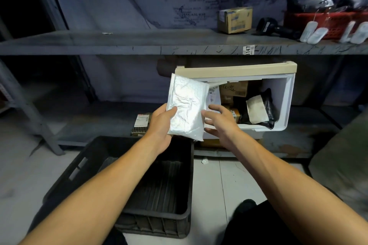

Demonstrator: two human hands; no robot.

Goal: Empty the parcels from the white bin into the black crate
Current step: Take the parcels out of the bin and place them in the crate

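Note:
My left hand (162, 125) grips a silvery white padded mailer (187, 105) by its lower left edge, holding it upright in front of the shelf, above the far end of the black crate (89, 167). My right hand (219, 121) hovers open just right of the mailer, fingers spread, in front of the white bin (286, 97). The bin lies tipped on the lower shelf, its opening facing me. Inside it are a black bag parcel (266, 105) with a pale label, brown cardboard boxes (235, 88) and a labelled white parcel (214, 95). The crate stands on the floor below.
A small labelled parcel (141, 123) lies on the lower shelf left of my hands. The upper shelf (119, 45) carries a cardboard box (235, 20), a black scanner (272, 26) and a red basket (326, 22) with hanging white tags. A grey sack (342, 157) sits at the right.

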